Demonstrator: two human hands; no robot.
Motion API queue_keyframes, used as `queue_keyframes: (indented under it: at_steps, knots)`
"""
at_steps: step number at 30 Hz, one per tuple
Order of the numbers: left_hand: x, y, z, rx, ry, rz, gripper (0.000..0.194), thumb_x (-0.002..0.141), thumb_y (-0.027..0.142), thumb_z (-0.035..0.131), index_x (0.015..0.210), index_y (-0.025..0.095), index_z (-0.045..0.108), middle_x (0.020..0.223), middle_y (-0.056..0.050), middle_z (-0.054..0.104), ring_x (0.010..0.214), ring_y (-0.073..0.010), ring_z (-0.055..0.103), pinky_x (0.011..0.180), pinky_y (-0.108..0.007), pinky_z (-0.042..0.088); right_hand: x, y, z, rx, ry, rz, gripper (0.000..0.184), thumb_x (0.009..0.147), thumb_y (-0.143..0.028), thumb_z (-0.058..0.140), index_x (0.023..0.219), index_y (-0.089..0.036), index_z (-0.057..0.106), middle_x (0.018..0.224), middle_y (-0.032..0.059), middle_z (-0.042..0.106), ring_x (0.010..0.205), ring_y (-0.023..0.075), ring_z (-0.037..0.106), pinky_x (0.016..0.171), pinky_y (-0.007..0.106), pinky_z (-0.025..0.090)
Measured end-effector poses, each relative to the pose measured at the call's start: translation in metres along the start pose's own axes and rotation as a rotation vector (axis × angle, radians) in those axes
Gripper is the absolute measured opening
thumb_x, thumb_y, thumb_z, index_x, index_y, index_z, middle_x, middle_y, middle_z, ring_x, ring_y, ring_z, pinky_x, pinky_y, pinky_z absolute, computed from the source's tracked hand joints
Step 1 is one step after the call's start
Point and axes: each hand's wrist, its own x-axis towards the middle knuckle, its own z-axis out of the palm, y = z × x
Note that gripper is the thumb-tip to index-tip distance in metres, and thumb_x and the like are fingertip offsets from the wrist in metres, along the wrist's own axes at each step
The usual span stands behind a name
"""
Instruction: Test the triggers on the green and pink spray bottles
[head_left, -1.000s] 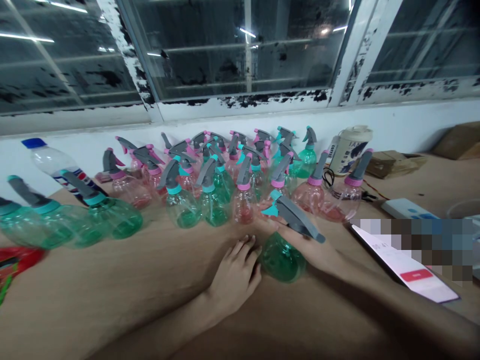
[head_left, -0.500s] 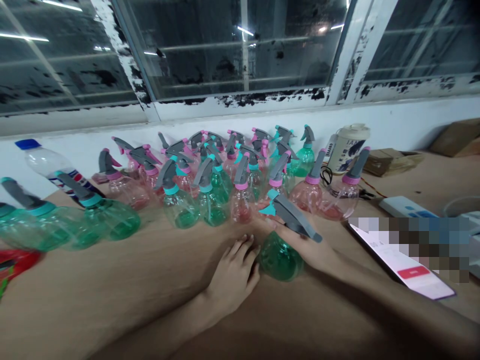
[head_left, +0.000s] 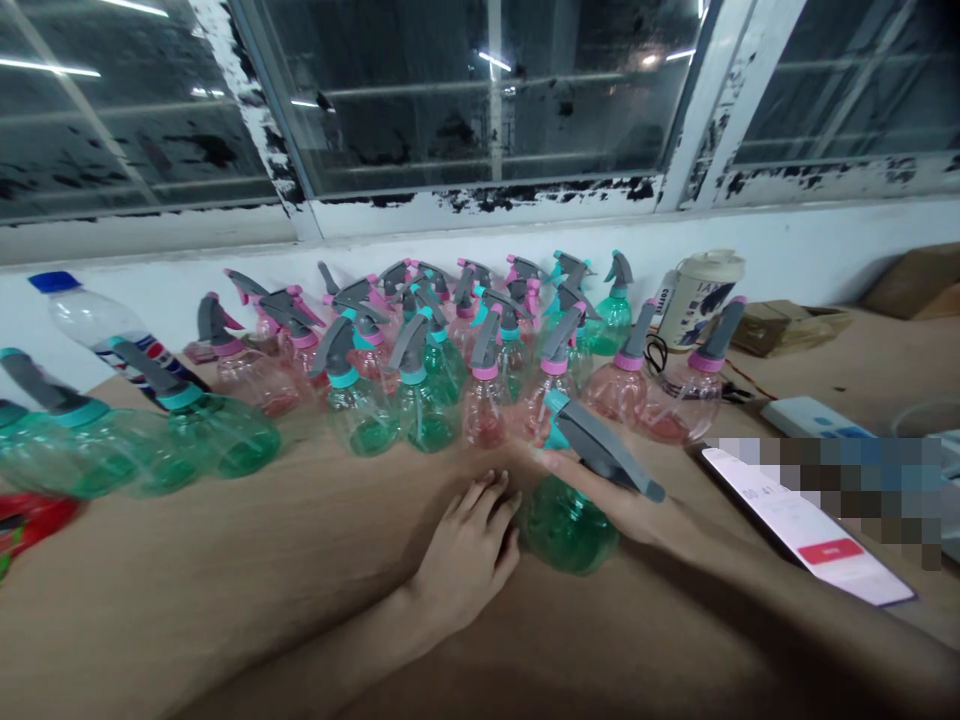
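A green spray bottle with a grey and turquoise trigger head stands on the wooden table in front of me. My right hand is wrapped round its neck just below the head; some of the fingers are hidden behind the bottle. Flat on the table, just left of that bottle, my left hand rests with its fingers stretched out and holds nothing. Beyond the hands stand a pink spray bottle and a green-bodied one, among several more in both colours.
Several green spray bottles stand at the left, before a leaning soda bottle. To the right lie a lit phone and a white power strip. A coffee cup and brown cardboard are near the wall.
My right hand and the green spray bottle have shifted slightly right and toward me. The left hand stays in place.
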Motion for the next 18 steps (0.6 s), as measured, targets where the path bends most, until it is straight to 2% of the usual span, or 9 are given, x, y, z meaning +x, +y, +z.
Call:
queue_keyframes:
  at_steps: [3,12,16,18]
  knots:
    - [0.0,0.0,0.001,0.006,-0.003,0.003,0.038,0.086,0.018,0.048,0.123,0.01,0.052,0.13,-0.015,0.054,0.124,-0.0272,0.045,0.1,-0.046,0.041,-0.001,-0.002,-0.002,0.021,-0.011,0.01,0.029,0.081,-0.047,0.054,0.064,-0.024,0.049,0.057,-0.0032,0.049,0.051,0.0133,0.048,0.052,0.03,0.043]
    - [0.001,0.0,0.0,0.012,-0.007,-0.006,0.036,0.086,0.018,0.048,0.122,0.011,0.053,0.129,-0.015,0.054,0.124,-0.0276,0.045,0.1,-0.046,0.041,0.002,0.005,0.001,0.176,-0.123,0.066,0.022,0.083,-0.045,0.054,0.078,-0.024,0.059,0.067,-0.0006,0.054,0.064,0.0179,0.054,0.062,0.035,0.047]
    - [0.001,0.0,0.0,0.015,-0.005,0.011,0.038,0.086,0.017,0.048,0.123,0.01,0.051,0.129,-0.015,0.054,0.124,-0.0278,0.045,0.099,-0.046,0.042,0.0,0.01,0.004,0.199,-0.099,0.039,0.024,0.082,-0.043,0.055,0.093,-0.023,0.061,0.079,0.0025,0.063,0.073,0.0204,0.059,0.068,0.037,0.05]
    - [0.001,0.0,0.0,0.022,-0.004,0.014,0.038,0.086,0.017,0.048,0.123,0.01,0.051,0.129,-0.015,0.054,0.124,-0.0278,0.044,0.1,-0.046,0.042,-0.001,0.011,0.005,0.2,-0.067,0.024,0.025,0.081,-0.042,0.057,0.095,-0.021,0.061,0.081,0.0035,0.064,0.076,0.021,0.06,0.071,0.038,0.05]
